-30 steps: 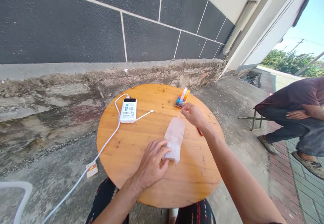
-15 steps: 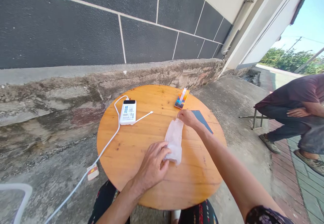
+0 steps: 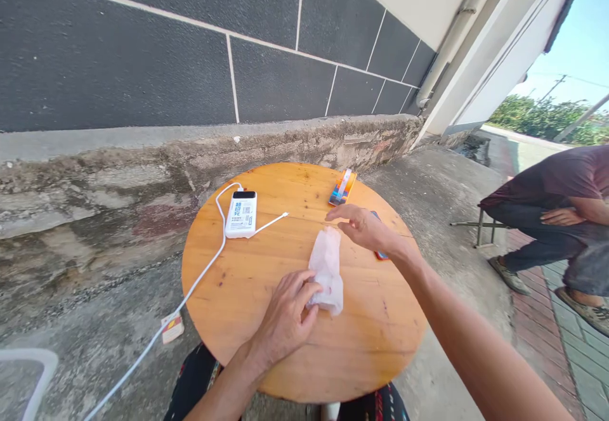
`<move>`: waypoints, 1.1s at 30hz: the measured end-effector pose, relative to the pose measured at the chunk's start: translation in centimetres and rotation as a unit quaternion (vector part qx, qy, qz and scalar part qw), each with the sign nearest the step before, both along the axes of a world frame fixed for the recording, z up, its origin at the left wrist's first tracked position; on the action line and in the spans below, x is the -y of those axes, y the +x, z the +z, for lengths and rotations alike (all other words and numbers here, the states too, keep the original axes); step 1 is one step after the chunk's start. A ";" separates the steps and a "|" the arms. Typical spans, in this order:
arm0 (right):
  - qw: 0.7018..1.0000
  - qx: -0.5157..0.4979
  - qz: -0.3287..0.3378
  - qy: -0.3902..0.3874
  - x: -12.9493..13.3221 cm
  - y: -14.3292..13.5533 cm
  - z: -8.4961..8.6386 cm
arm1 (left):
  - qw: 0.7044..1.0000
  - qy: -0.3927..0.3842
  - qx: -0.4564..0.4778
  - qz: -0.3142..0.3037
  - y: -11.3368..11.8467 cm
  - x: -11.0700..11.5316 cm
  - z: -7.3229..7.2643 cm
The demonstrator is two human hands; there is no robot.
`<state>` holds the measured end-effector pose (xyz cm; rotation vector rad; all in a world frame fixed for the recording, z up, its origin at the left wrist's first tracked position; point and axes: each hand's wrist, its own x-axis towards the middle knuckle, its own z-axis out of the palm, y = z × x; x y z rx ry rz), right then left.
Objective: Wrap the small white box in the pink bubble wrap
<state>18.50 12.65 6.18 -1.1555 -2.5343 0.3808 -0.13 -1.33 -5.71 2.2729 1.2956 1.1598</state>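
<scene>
A whitish, translucent soft wrapping (image 3: 326,269) lies lengthwise on the round wooden table (image 3: 266,357), thicker at its near end. My left hand (image 3: 288,310) holds that near end from the left side, fingertips on top and thumb at the lower edge. What is inside the wrapping, if anything, cannot be made out. Just beyond its far end hovers my right hand (image 3: 364,227), open and empty, fingers pointing left. Partly hidden beneath this hand is a dark flat object with a red edge (image 3: 382,255).
At the table's left stands a white power bank (image 3: 242,215) with a white cable (image 3: 204,272) running off the edge. An orange-and-blue item with a whitish strip (image 3: 342,187) lies at the back. A seated person (image 3: 552,199) is at right, beyond the table. A dark wall (image 3: 157,66) rises behind.
My right hand has let go of the wrapping's far end, opened and lifted off it, now covering more of the dark flat object. My left hand stays at the near end.
</scene>
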 end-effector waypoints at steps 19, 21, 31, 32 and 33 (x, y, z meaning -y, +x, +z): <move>0.986 0.145 -0.052 0.064 10.8 8.2 -4.9 | 1.000 -0.009 -0.001 0.000 -0.2 -0.1 -0.4; 0.989 0.072 -0.088 0.089 12.0 7.5 -3.9 | 1.000 -0.012 -0.008 -0.005 -0.3 -0.1 -0.5; 0.995 0.006 0.077 0.059 12.2 -2.5 -2.6 | 0.999 0.006 0.008 -0.031 0.0 -0.1 0.2; 0.994 0.041 0.081 0.067 11.6 -2.5 -3.0 | 1.000 0.006 0.006 -0.029 0.0 -0.1 0.1; 0.990 0.078 0.084 0.077 11.0 -2.3 -3.4 | 1.000 0.006 0.001 -0.025 0.0 -0.2 0.1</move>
